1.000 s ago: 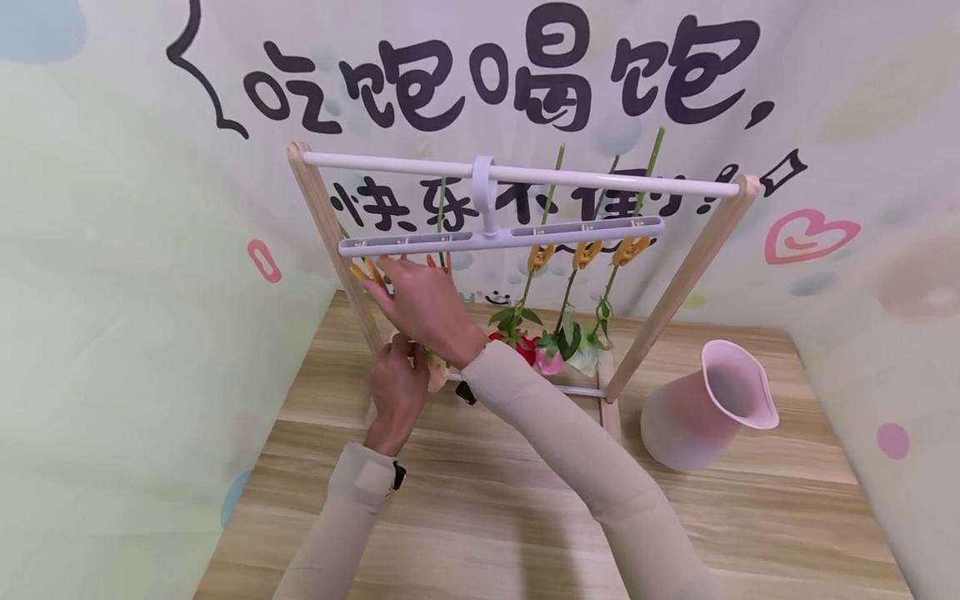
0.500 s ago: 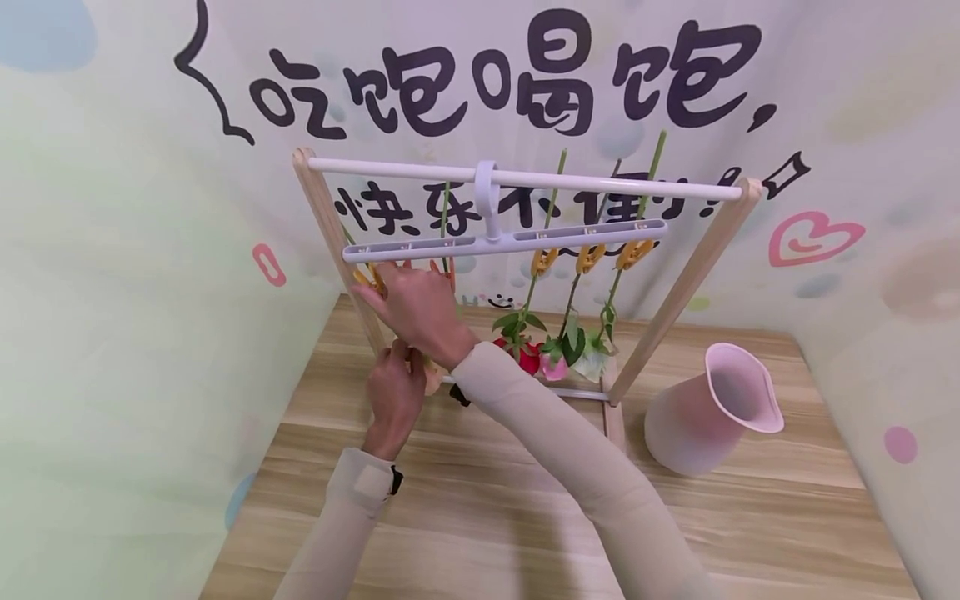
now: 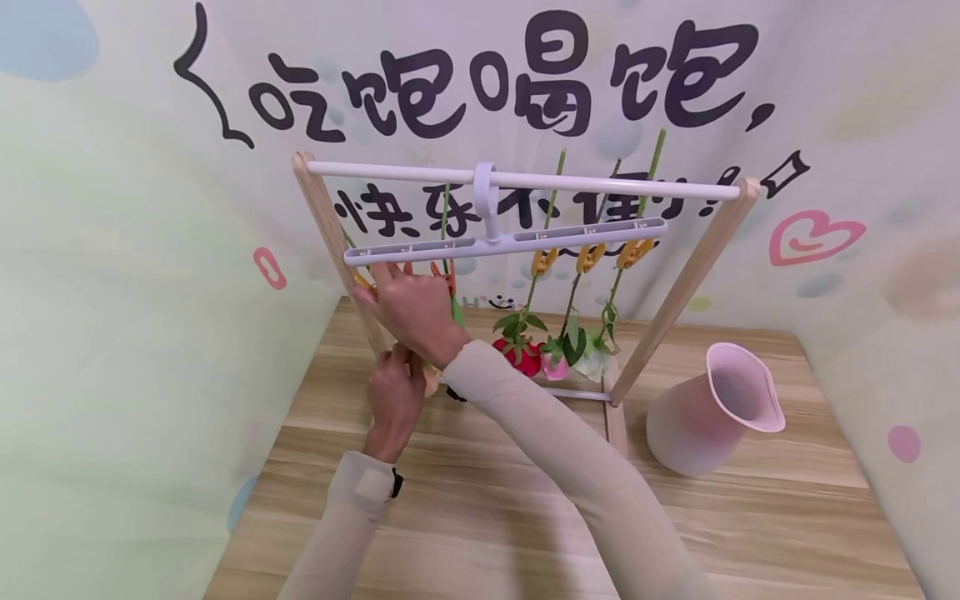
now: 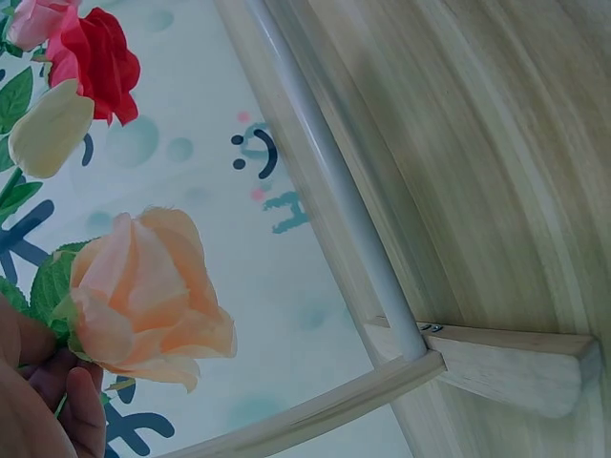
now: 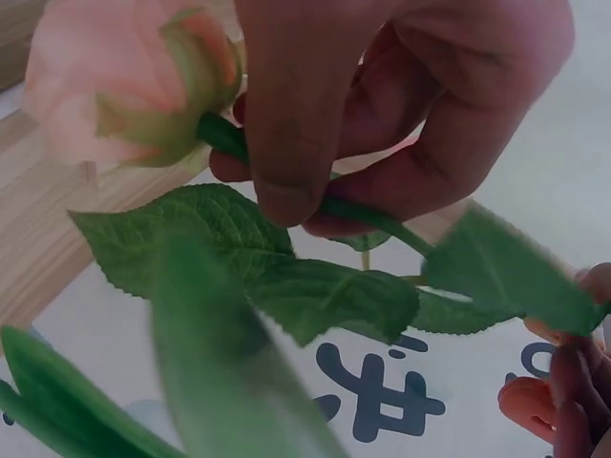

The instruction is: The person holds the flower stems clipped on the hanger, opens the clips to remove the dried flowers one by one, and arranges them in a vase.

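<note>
My left hand [image 3: 396,392] pinches the green stem [image 5: 224,136] of a peach rose [image 4: 153,301] just behind its bloom, which hangs downward. Green leaves [image 5: 334,294] spread along that stem. Higher up, my right hand [image 3: 416,312] is under the left end of a white clip hanger [image 3: 450,248], its fingers round the leftmost clip, a yellow one [image 3: 365,282]. The stem runs up to these fingertips. Beside them in the right wrist view shows an orange clip [image 5: 528,405]. How far the yellow clip's jaws stand apart is hidden by the hand.
The hanger hooks on the white rod [image 3: 600,182] of a wooden-legged stand [image 3: 686,287]. A red rose [image 3: 517,357], a pink flower [image 3: 555,367] and a white flower [image 3: 591,363] hang from yellow clips. A pale tulip [image 4: 52,132] hangs nearer. A pink pitcher [image 3: 686,425] stands right.
Both hands stay nearly in place, the right one slightly lower and over more of the yellow clip. The view shifts a little. The hanging flowers keep their places.
</note>
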### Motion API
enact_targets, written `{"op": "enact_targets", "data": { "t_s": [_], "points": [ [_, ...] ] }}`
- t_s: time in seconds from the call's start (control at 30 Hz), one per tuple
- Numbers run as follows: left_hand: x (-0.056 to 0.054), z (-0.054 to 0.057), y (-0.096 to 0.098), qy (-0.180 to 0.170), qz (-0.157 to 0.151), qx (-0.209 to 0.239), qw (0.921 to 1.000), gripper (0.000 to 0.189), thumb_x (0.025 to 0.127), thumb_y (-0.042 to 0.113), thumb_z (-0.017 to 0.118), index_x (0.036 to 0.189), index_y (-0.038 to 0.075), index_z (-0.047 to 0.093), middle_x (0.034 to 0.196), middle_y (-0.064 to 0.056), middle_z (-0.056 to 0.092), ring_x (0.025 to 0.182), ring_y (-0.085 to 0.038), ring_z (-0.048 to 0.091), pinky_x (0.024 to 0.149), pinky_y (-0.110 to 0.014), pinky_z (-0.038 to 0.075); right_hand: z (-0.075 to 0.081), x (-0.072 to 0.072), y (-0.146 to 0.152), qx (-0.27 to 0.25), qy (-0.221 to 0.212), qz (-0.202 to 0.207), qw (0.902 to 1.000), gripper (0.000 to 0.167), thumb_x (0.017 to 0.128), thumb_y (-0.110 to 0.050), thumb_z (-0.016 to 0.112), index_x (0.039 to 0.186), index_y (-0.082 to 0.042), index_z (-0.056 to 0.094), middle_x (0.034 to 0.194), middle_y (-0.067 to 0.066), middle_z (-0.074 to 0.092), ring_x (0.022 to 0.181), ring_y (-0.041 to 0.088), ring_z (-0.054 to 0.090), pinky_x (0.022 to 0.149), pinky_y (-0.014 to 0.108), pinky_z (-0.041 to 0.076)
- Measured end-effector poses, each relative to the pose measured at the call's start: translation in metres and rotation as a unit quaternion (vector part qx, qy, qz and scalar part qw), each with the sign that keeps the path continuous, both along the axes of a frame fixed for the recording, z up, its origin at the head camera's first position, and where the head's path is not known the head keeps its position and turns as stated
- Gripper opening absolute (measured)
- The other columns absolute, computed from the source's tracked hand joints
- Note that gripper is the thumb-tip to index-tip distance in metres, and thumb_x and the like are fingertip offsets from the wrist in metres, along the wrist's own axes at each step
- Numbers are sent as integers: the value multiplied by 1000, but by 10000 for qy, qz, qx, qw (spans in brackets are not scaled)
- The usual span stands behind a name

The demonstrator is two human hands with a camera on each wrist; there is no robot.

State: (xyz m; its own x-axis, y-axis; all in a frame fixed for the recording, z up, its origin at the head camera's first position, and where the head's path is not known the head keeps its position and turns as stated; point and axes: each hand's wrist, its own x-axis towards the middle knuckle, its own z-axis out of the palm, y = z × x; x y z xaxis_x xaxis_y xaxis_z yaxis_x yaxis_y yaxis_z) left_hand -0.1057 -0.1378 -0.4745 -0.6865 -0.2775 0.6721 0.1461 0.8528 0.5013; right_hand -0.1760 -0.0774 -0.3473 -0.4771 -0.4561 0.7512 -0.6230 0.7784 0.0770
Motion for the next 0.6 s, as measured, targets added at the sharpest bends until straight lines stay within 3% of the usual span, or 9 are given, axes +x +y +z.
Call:
{"op": "enact_targets", "data": {
  "t_s": [0.17,0.37,0.6],
  "points": [
    [-1,-1,-2,57,-13,-123,9999,13,91,7,66,80,1,62,64,-19,57,52,-37,55,44,-51,44,-2,-1,-1,-2,83,83,9999,36,97,-41,55,110,-8,64,55,-8,42,39,6,38,38,20,30],
    [-2,-1,-4,25,13,-189,9998,7,89,4,66,83,1,64,63,-19,57,52,-38,55,45,-50,44,-2,0,0,-49,-185,270,9995,31,97,-39,54,99,-9,62,56,-7,43,41,6,41,39,21,34],
    [-1,-1,-8,-142,-74,-63,9999,11,88,2,65,78,4,62,64,-16,56,52,-34,52,44,-48,43,-1,3,0,-196,-314,485,9981,30,96,-36,57,106,-8,62,55,-6,42,42,6,41,40,20,30]
  ]
}}
